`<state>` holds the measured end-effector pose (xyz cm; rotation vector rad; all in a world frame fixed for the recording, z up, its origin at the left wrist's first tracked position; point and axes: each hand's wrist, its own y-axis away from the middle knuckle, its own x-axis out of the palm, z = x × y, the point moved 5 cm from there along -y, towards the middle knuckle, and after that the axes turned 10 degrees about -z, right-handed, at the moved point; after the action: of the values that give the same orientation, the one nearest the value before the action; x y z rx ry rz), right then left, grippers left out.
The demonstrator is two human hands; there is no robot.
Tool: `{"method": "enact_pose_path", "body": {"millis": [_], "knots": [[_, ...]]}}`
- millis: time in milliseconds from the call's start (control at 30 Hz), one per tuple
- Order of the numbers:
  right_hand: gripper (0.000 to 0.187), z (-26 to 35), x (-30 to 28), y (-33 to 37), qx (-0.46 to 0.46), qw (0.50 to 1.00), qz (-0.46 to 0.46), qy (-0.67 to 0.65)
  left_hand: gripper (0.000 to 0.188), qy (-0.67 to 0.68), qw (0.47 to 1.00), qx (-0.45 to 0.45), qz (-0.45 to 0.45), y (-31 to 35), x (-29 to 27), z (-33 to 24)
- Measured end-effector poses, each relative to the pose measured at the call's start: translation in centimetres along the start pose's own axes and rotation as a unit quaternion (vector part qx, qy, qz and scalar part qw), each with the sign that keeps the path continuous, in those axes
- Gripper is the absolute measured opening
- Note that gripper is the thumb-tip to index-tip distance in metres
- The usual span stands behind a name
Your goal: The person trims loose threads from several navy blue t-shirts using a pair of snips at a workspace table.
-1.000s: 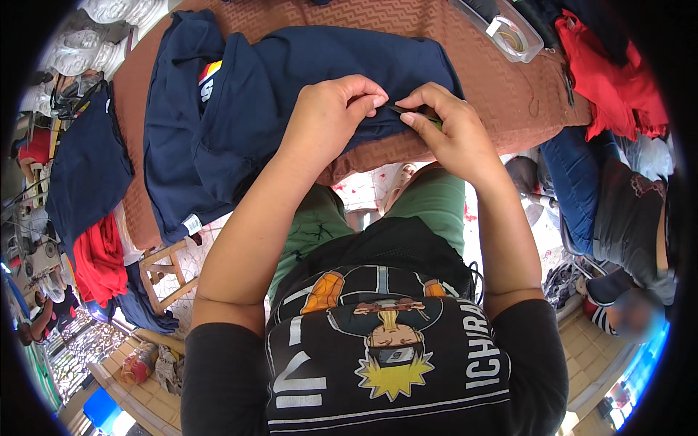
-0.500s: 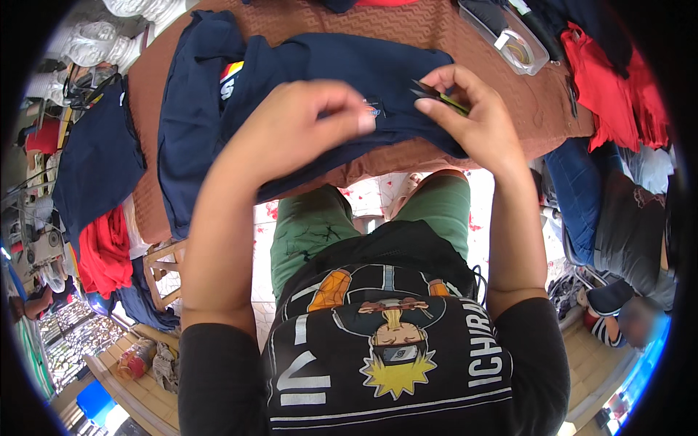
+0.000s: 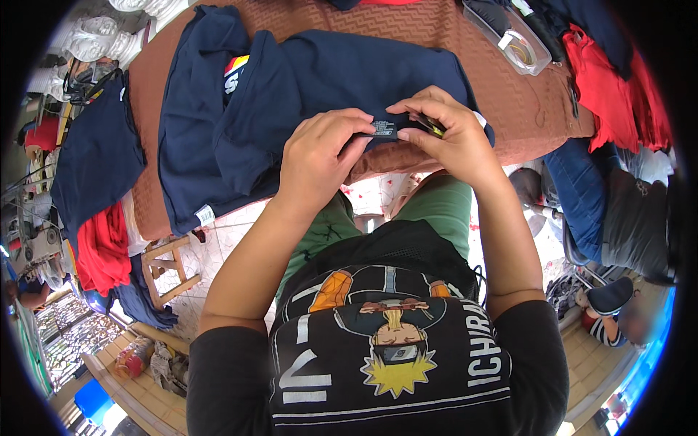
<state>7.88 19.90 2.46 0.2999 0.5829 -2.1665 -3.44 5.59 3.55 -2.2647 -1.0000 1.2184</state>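
Observation:
A dark navy garment point(image 3: 349, 69) lies over the near edge of the brown-covered table, with a colored print point(image 3: 234, 73) showing on its left part. My left hand point(image 3: 320, 149) is closed at the garment's near edge, pinching a small dark label point(image 3: 382, 131) with pale print between thumb and fingers. Just right of the label, my right hand point(image 3: 451, 131) is curled round a pair of yellow-green and black thread snips point(image 3: 430, 125). The thumb and index finger of that hand come close to the label's right end; whether they touch it I cannot tell. Most of the snips is hidden by the fingers.
Brown cloth point(image 3: 502, 87) covers the table. A clear plastic box point(image 3: 534, 54) with a roll of tape stands at the far right. Red garments point(image 3: 607, 94) hang at the right edge, while navy cloth point(image 3: 98, 149) and red cloth point(image 3: 109, 247) hang on the left.
My left hand has come down and now pinches the label. My right hand has moved lower with the snips, and the garment's right end has shifted right.

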Motion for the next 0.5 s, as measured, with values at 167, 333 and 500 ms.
{"method": "enact_pose_path", "body": {"millis": [167, 333, 500], "knots": [[0.017, -0.6, 0.4, -0.4, 0.018, 0.999, -0.027, 0.022, 0.017, 0.023, 1.0, -0.012, 0.001, -0.5, 0.2, -0.2], [0.011, -2.2, -1.2, -0.4, 0.083, 0.993, -0.083, -0.025, 0.015, 0.093, 0.987, -0.125, -0.035, -0.6, -0.8, 1.0], [0.014, -2.5, -4.3, -0.2, 0.184, 0.963, -0.167, -0.102, 0.021, 0.085, 0.972, -0.174, -0.131, -3.0, -7.9, 2.8]]}}
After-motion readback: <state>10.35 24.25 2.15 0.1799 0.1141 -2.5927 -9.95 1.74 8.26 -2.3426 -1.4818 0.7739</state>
